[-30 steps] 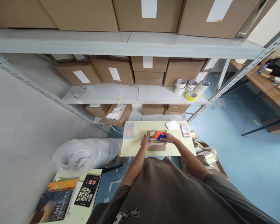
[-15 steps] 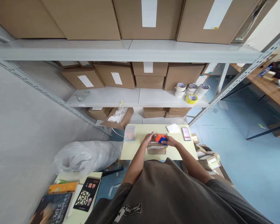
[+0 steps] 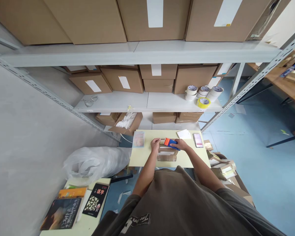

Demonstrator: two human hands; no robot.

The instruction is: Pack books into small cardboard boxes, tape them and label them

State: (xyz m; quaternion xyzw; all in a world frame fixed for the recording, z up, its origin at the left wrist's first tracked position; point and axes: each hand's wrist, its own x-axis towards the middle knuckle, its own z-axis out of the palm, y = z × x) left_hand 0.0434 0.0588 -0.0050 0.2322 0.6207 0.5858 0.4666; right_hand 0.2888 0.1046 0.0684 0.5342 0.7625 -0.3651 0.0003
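Observation:
On the pale yellow table in front of me lies a brown cardboard parcel (image 3: 166, 158) with a white strip across it. My right hand (image 3: 181, 144) is closed around an orange-and-blue hand tool (image 3: 171, 143), held over the parcel's far right part with its orange end pointing left. What kind of tool it is I cannot make out. Beside the parcel's far left corner, my left hand (image 3: 155, 144) is closed with its fingers curled. Whatever those fingers may hold is hidden.
The table (image 3: 140, 159) also bears a clear plastic sleeve (image 3: 139, 139), white papers (image 3: 184, 134) and a phone (image 3: 198, 140). Behind it, a shelf carries boxes and tape rolls (image 3: 203, 102). Bubble wrap (image 3: 95, 164) and books (image 3: 95, 200) lie left; cardboard scraps (image 3: 223, 168) are at right.
My left hand's fingers, stretched out before, are now curled closed. The tool in my right hand has tilted, its blue end turning lower right. The view has shifted slightly.

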